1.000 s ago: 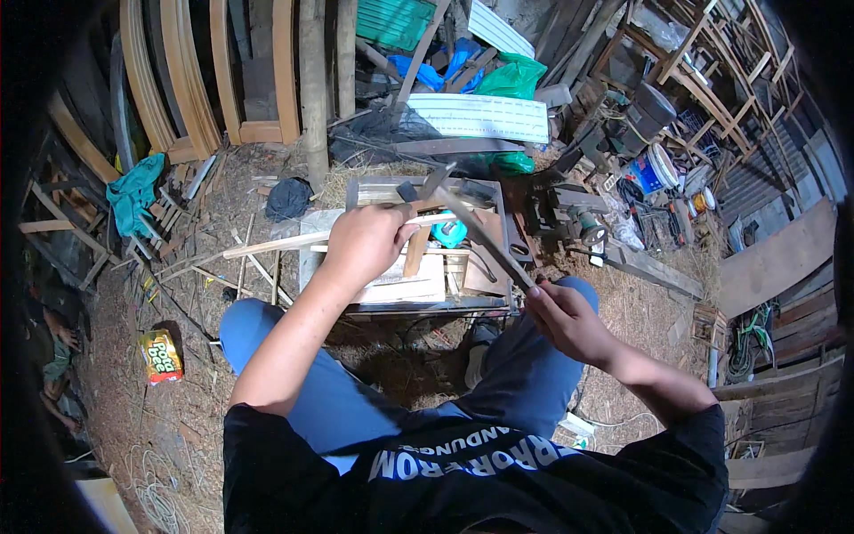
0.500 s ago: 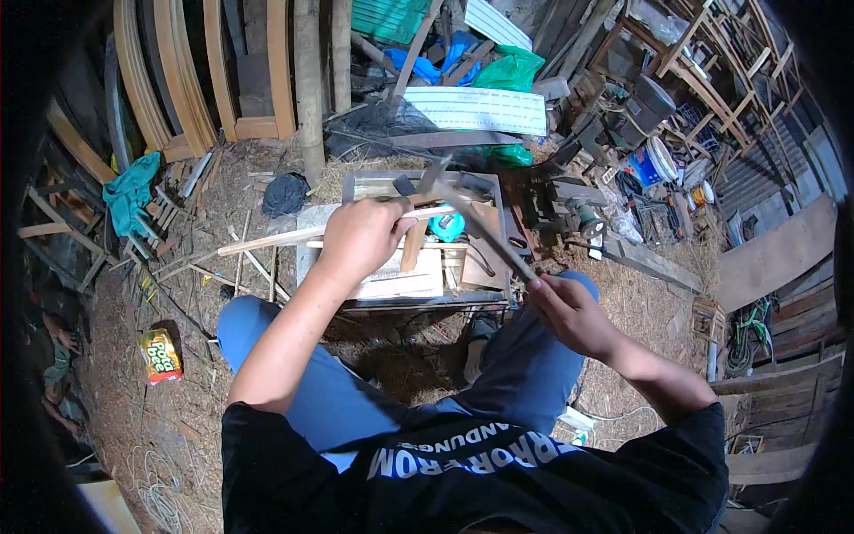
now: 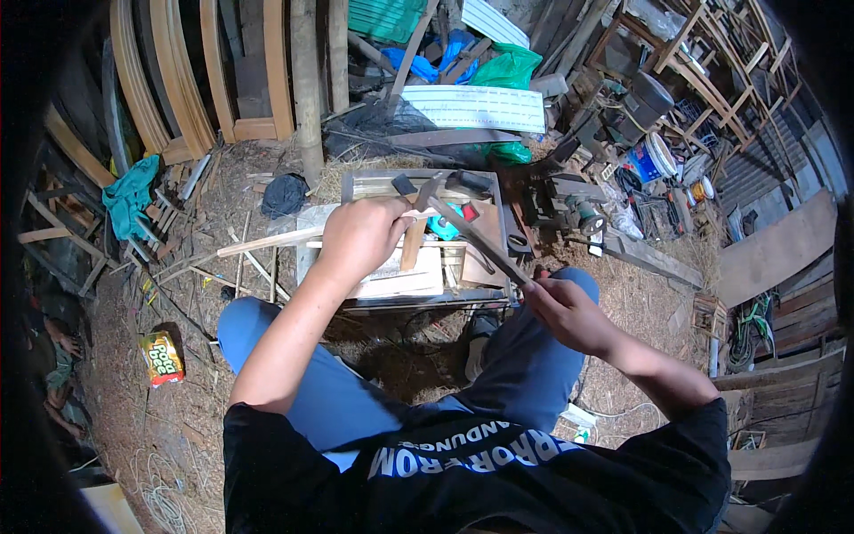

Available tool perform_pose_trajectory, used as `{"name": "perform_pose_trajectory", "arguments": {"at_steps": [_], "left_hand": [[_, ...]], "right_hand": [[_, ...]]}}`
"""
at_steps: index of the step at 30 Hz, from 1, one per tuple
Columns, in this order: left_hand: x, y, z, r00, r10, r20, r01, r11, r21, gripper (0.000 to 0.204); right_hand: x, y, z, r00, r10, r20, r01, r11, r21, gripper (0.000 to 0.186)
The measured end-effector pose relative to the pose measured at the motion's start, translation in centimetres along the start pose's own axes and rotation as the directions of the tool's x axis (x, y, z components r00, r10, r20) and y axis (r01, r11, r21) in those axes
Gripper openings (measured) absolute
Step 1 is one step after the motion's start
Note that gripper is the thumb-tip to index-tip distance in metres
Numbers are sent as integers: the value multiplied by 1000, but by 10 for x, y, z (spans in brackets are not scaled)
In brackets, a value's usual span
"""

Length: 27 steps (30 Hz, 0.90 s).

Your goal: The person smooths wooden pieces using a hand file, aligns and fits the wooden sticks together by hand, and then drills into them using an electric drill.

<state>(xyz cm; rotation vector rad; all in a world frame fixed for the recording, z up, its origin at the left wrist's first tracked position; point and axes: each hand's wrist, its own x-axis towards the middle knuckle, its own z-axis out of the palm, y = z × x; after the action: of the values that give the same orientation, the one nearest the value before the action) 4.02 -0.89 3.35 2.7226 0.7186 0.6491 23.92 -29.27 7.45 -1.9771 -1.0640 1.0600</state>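
My left hand [image 3: 360, 238] is closed on a pale thin wooden strip [image 3: 260, 242] that lies at a slant over the low wooden work box [image 3: 351, 185]. My right hand [image 3: 569, 316] grips a long, dark blade-like tool [image 3: 485, 245] by its near end; its far end crosses the strip just beyond my left fingers. Under them in the box are an upright-lying brown wood piece [image 3: 411, 254], a turquoise tape measure [image 3: 442, 227], pale boards [image 3: 402, 279] and small dark blocks [image 3: 470, 182].
Wooden frames [image 3: 182, 84] lean at the back left near a green cloth [image 3: 129, 200]. A bench vise [image 3: 583, 218], buckets [image 3: 654, 156] and scrap wood crowd the right. A yellow snack bag [image 3: 162, 359] lies on the floor. Another person's arm [image 3: 62, 343] shows at the left edge.
The long tool in my right hand has shifted slightly left along the strip, uncovering a red patch beside the tape measure. Both hands keep their hold and have moved very little.
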Motion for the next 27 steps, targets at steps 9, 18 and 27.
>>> {"name": "perform_pose_trajectory", "arguments": {"at_steps": [9,18,27], "left_hand": [[0,-1,0,999,-17,41,16,999,31,24],[1,1,0,1000,6,-10,-6,1000,6,24],[1,1,0,1000,11,-14,-11,1000,12,23]], "right_hand": [[-5,-12,2,999,-19,-33,15,991,-129,46],[-6,-8,3,998,-59,-36,54,993,-109,46],[-2,-2,2,999,-39,-30,35,992,-119,48]]}}
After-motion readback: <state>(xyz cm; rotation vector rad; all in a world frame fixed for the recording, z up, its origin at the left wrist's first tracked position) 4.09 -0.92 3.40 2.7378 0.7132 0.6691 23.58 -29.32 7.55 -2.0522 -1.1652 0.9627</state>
